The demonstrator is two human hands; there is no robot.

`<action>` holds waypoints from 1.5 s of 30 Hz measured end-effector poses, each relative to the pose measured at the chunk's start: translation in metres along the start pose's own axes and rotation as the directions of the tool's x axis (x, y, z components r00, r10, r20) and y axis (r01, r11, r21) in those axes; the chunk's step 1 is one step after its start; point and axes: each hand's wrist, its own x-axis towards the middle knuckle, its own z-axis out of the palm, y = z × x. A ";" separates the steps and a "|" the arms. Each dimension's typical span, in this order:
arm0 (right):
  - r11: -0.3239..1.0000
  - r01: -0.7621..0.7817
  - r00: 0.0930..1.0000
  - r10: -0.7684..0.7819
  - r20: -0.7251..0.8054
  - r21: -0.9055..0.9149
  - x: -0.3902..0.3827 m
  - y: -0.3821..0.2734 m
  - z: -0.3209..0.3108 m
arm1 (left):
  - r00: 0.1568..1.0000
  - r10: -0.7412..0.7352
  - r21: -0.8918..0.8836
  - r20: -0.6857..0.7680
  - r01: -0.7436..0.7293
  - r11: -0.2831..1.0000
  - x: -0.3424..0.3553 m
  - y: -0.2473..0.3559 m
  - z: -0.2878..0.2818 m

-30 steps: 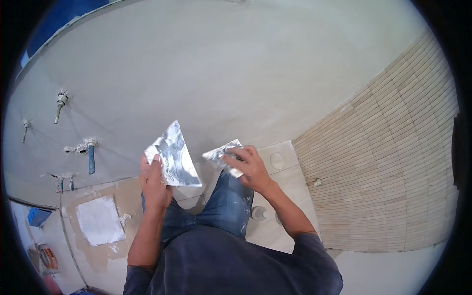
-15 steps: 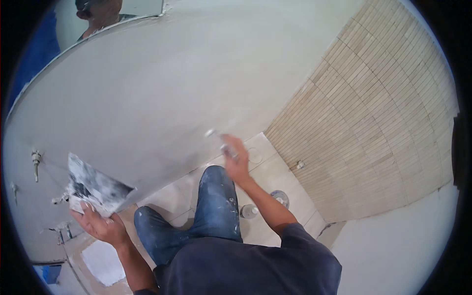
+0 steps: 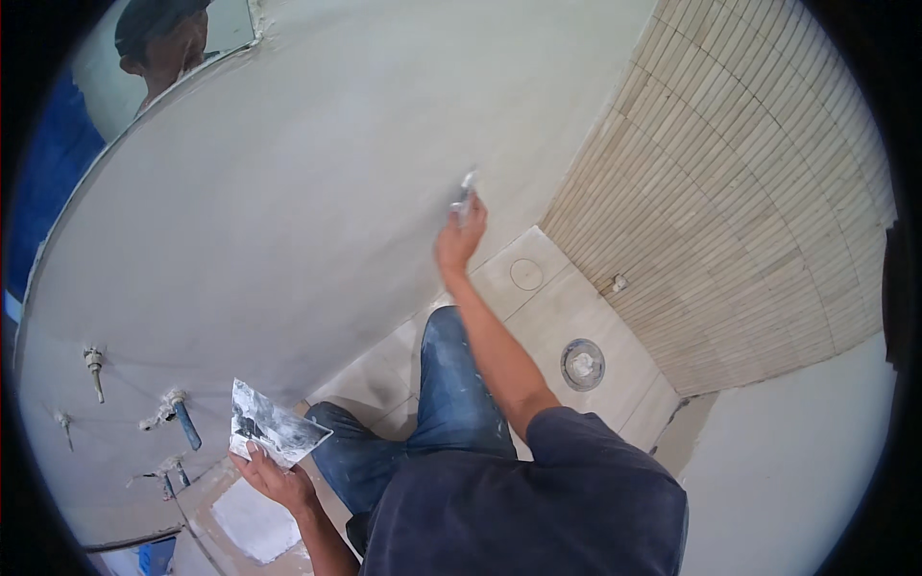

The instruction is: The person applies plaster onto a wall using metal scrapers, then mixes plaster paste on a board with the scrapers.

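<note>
My left hand [image 3: 274,475] grips a wide, pointed metal blade [image 3: 271,427] smeared with white paste, held low at the left beside the pipe stubs [image 3: 187,422]. My right hand [image 3: 459,235] is closed round a narrower metal blade [image 3: 464,192], slightly blurred, which is at the smooth pale grey wall [image 3: 317,192]; whether it touches the surface I cannot tell. My right arm reaches forward above my bent knee in jeans.
A ribbed beige tiled wall [image 3: 720,192] rises at the right. Pale floor tiles [image 3: 519,326] hold a round metal container [image 3: 583,365]. A white square [image 3: 250,518] lies lower left. A mirror-like pane [image 3: 168,67] at top left shows a person's head in a cap.
The two blades have parted: my right hand has moved forward and up along the wall, my left hand down and leftward. The view has shifted, bringing the pane into sight.
</note>
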 end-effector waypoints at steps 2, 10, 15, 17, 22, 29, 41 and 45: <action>0.982 0.172 0.983 -0.166 0.079 -0.080 -0.045 -0.043 0.009 | 1.000 -0.019 0.013 0.000 0.019 1.000 0.001 0.000 -0.005; 0.850 -0.488 0.870 0.456 0.189 0.197 -0.024 -0.028 -0.033 | 0.998 -0.027 -0.034 0.064 0.029 0.999 0.011 -0.001 -0.006; 0.499 -0.661 0.731 0.596 0.331 0.560 0.042 -0.039 -0.010 | 0.996 -0.052 -0.091 0.076 0.059 0.994 0.010 -0.010 -0.015; 0.607 -0.630 0.764 0.597 0.245 0.484 0.031 -0.073 0.005 | 0.997 -0.046 -0.093 0.065 0.052 0.994 0.009 -0.006 -0.011; 0.966 0.063 0.995 -0.082 0.065 0.251 -0.046 -0.204 0.015 | 0.998 -0.045 -0.089 0.047 0.049 0.995 0.010 0.001 -0.001; 0.869 0.444 0.707 -0.490 0.511 0.219 -0.088 -0.156 -0.042 | 0.995 -0.035 -0.059 0.089 0.040 0.997 0.013 0.000 -0.008; 0.974 0.193 0.973 -0.173 0.154 -0.121 -0.059 -0.033 0.024 | 0.994 -0.082 -0.037 0.073 0.085 0.996 0.008 -0.005 -0.008; 0.973 0.217 0.916 -0.231 0.328 0.080 -0.108 -0.028 -0.015 | 0.997 -0.069 -0.048 0.039 0.071 0.996 0.009 -0.004 -0.012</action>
